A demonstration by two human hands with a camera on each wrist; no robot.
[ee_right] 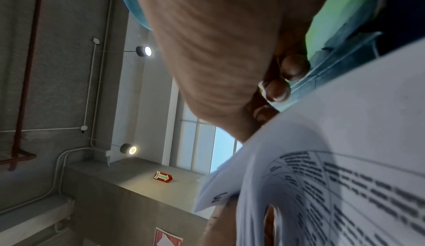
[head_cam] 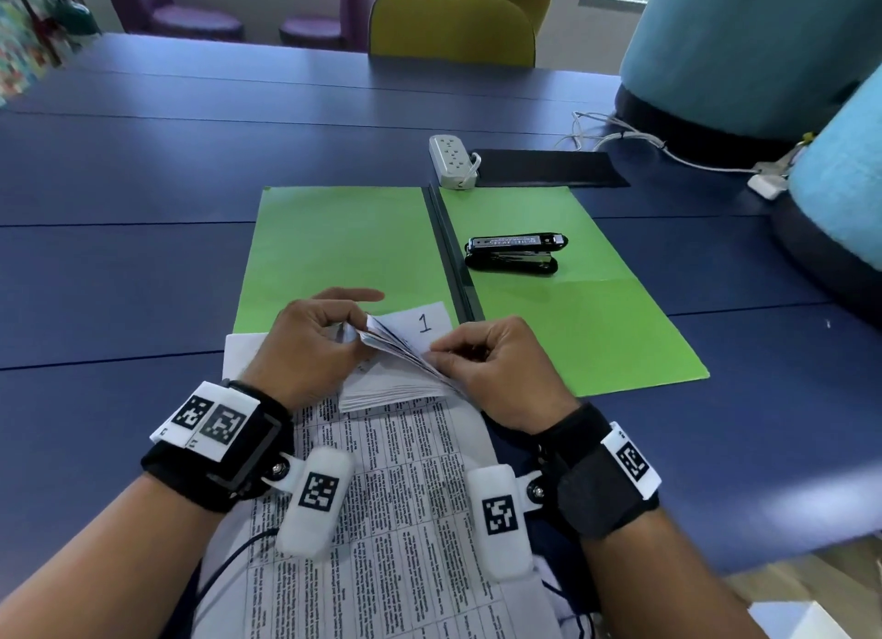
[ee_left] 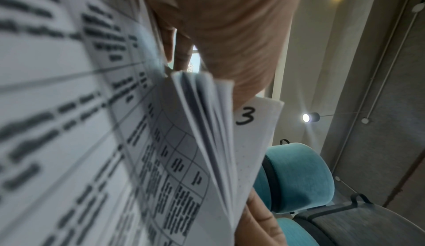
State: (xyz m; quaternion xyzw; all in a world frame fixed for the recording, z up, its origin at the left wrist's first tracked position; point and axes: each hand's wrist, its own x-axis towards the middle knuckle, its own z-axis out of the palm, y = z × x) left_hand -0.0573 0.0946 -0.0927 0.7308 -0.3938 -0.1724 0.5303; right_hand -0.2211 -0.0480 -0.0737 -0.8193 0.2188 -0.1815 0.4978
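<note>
A stack of printed white pages (head_cam: 396, 476) lies at the table's near edge, its far end overlapping an open green folder (head_cam: 343, 237). My left hand (head_cam: 334, 326) pinches the lifted, fanned page corners (head_cam: 382, 340), with the index finger stretched out above them. My right hand (head_cam: 453, 357) pinches the same fanned pages from the right. A page marked "1" (head_cam: 425, 323) lies flat behind the fan. In the left wrist view the fanned pages (ee_left: 204, 122) spread below my left hand (ee_left: 230, 32), and one page shows a handwritten "3" (ee_left: 246, 118).
A black stapler (head_cam: 513, 254) rests on the folder's right half. Behind the folder sit a white power strip (head_cam: 451, 161) and a black mat (head_cam: 549, 168). White cables (head_cam: 635, 137) run to the right, past large teal cushioned seats (head_cam: 744, 41). The table (head_cam: 143, 256) is dark blue.
</note>
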